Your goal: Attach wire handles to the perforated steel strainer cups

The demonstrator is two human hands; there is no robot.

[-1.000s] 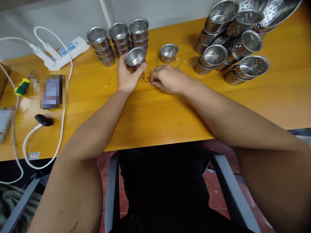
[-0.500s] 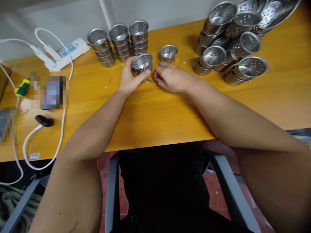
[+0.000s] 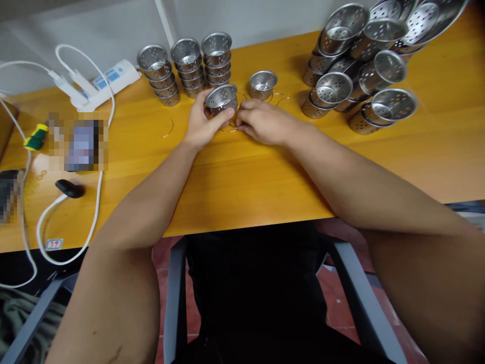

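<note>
My left hand [image 3: 204, 121] is closed around a perforated metal cup [image 3: 222, 98], thumb at the near side and fingers at the far left. The cup is tilted slightly, its mouth upward. Just to its right, my right hand [image 3: 261, 120] is pinched, fingertips on a thin curved wire [image 3: 229, 131] that runs beneath the cup; the fingers partly hide it. Behind my right hand stands another perforated cup [image 3: 262, 85]. More thin wires [image 3: 283, 98] lie beside that cup, and one curved wire [image 3: 170, 128] rests left of my left hand.
Three stacks of perforated cups [image 3: 185, 55] stand at the back. A larger heap of cups [image 3: 341, 55] fills the back right. On the left are a power strip [image 3: 109, 81], white cables [image 3: 99, 197], a black oval object [image 3: 69, 188] and a yellow-green object [image 3: 36, 137].
My right hand has shifted slightly left, closer to the cup, with the wire at its fingertips. My left hand and its cup have barely moved.
</note>
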